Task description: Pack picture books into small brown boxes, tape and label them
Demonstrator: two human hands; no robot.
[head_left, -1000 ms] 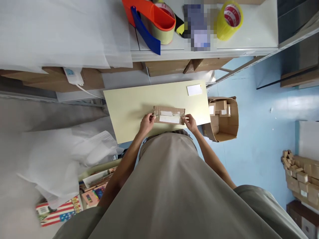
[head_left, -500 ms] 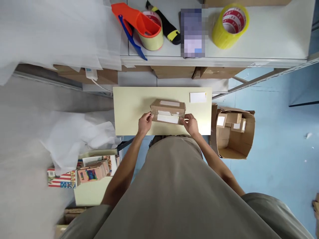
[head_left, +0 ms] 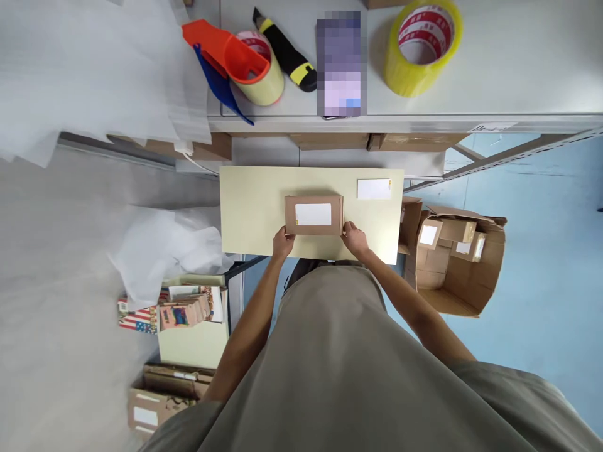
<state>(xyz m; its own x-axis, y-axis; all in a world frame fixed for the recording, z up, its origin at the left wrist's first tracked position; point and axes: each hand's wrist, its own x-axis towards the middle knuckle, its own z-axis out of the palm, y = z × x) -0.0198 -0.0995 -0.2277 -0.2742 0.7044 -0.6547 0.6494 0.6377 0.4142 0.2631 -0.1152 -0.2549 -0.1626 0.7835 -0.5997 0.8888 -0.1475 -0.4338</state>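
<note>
A small brown cardboard box [head_left: 291,215] with a white label [head_left: 313,215] on its upper face is on the pale yellow table [head_left: 249,207]. My left hand [head_left: 283,242] grips the box at its near left corner, fingers closed on the edge. At the near right corner, my right hand [head_left: 354,239] has its fingers closed against the box's end. Whether the box rests flat or is slightly raised, I cannot tell. A separate white label [head_left: 374,188] lies on the table to the right, beyond my right hand.
On the grey shelf [head_left: 494,75] stand an orange tape dispenser [head_left: 211,44], a utility knife [head_left: 287,53], a blurred-out flat item [head_left: 342,63] and a yellow tape roll [head_left: 396,69]. An open carton [head_left: 480,276] holding small boxes is right of the table; books [head_left: 181,314] lie left.
The box has been turned over: its taped, label-torn side faced me before, and now a face with one whole label is uppermost. Both hands stay at its ends. The camera view shifted.
</note>
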